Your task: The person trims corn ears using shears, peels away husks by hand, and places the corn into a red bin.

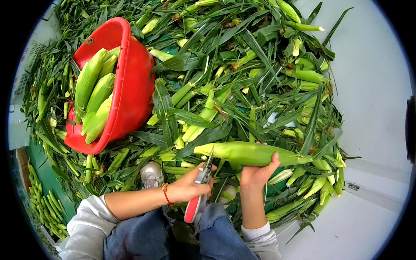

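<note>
My left hand (pixel 190 185), with a red string bracelet on its wrist, is closed around pruning shears (pixel 203 177) with red-and-grey handles. Their pointed blade reaches up to the pale narrow left end of an ear of corn (pixel 249 153). I cannot tell whether the blade touches it. The ear is still in its light green husk and lies nearly level. My right hand (pixel 256 173) grips the ear from below, palm up, the thumb at its front side.
A red basin (pixel 135 86) lies tilted at the left, holding several trimmed ears of corn (pixel 89 84). Corn leaves and stalks (pixel 225 56) cover the floor ahead. More ears (pixel 323 186) lie at right, beside a pale wall (pixel 372 86). Green pods (pixel 47 208) sit at lower left. My shoe (pixel 152 174) is among the leaves.
</note>
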